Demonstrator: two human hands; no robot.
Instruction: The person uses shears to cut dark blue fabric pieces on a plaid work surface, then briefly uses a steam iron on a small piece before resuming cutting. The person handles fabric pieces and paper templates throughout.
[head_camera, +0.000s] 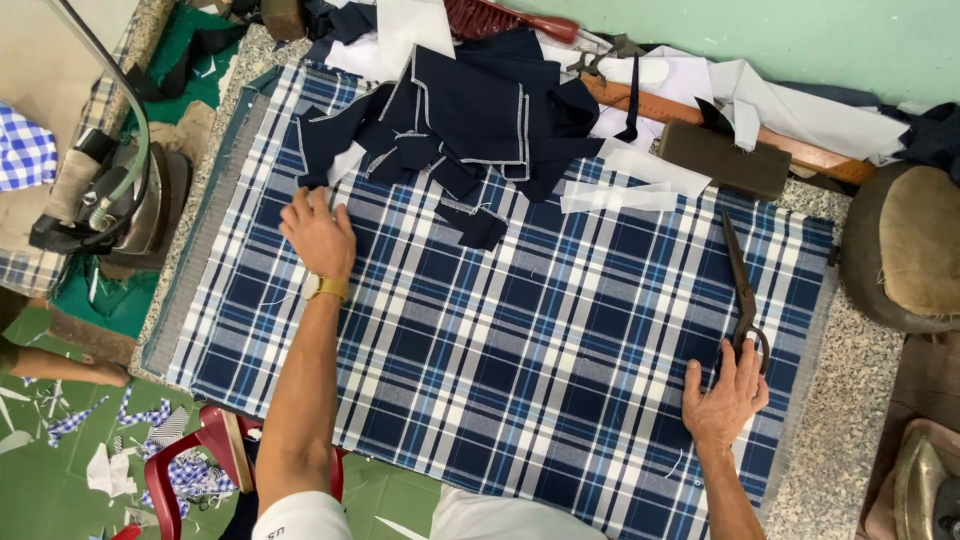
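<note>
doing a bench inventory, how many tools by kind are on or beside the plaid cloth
scissors: 1, under the right hand
irons: 2, one left, one lower right
brush: 1
wooden ruler: 1
total: 5

Bare forearms, white short sleeves, a gold wristwatch (326, 288) on the left wrist.

A cloth (520, 350) lay spread over the bench (850, 400). The left hand (320, 238) rested on its far left part, beside a heap of cut pieces (470, 120) at the cloth's far edge. One small scrap (478, 226) lay just before that heap. Strips (625, 190) lay to the heap's right, a block (722, 160) behind them. Shears (742, 290) lay on the cloth's right side, the right hand (725, 400) at their handles. An iron (120, 200) stood left of the cloth.
</note>
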